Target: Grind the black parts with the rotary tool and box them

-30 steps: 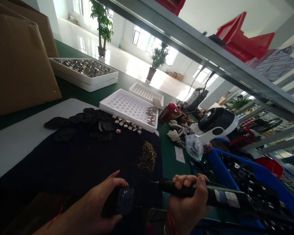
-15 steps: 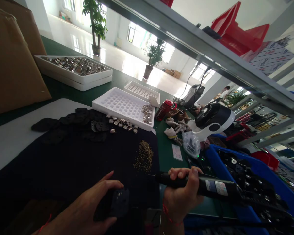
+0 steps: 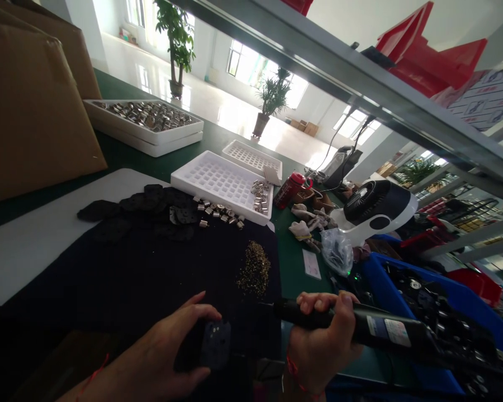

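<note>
Between the thumb and fingers of my left hand (image 3: 178, 349) is a dark flat part (image 3: 216, 343) with small shiny dots on it. My right hand (image 3: 327, 335) is wrapped round a black electric screwdriver (image 3: 373, 326), its thin bit pointing left, just below a pile of tiny gold screws (image 3: 255, 269) on the black mat (image 3: 121, 279). Farther back on the mat lie several dark flat plates (image 3: 146, 206) and several small silver metal parts (image 3: 220, 213), beside a white gridded tray (image 3: 209, 177) that holds more silver parts at its right end.
A white tray of metal parts (image 3: 151, 139) and a cardboard box (image 3: 37, 111) stand at the back left. On the right are a red bottle (image 3: 290, 188), a fan (image 3: 377, 206), a plastic bag (image 3: 336, 251) and a blue bin (image 3: 396, 296) of black parts. A metal shelf beam (image 3: 318, 67) crosses overhead.
The whole view has shifted, so the scene sits slightly farther right. Both hands keep their holds, and the screwdriver bit remains near the screw pile.
</note>
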A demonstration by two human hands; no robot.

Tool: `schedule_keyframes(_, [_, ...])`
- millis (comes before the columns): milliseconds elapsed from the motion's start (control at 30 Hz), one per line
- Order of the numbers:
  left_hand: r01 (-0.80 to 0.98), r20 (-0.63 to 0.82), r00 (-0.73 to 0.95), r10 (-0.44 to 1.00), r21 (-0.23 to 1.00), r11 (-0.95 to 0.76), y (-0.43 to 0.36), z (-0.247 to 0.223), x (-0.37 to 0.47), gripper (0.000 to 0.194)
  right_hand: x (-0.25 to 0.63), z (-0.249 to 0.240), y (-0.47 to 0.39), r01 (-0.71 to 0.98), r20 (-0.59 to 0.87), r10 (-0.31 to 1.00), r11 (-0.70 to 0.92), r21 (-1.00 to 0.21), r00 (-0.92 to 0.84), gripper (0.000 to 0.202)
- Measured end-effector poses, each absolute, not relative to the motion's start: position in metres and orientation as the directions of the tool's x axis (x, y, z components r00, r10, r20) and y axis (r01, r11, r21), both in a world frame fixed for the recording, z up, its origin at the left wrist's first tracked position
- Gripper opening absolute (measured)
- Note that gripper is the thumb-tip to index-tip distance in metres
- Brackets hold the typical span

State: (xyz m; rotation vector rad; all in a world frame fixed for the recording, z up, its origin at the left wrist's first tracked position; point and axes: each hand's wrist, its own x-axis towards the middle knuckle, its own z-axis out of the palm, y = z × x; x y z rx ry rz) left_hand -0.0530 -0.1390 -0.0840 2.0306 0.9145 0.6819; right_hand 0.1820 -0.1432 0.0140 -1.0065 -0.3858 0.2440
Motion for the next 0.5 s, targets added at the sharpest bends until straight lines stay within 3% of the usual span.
schedule_keyframes(233, [0.291, 0.142, 0.618, 0.773, 0.872, -0.393, -0.137, -0.08, -0.045, 0.069, 0.153, 0.023, -0.153, -0.139, 0.195, 0.488, 0.566, -0.813, 0.851, 0.012])
schedule_keyframes(500, [0.234, 0.169, 0.638, 0.752, 0.887, -0.398, -0.135, -0.083, -0.042, 0.068, 0.122, 0.015, -0.157, -0.209, 0.284, 0.607, 0.612, -0.762, 0.742, 0.016])
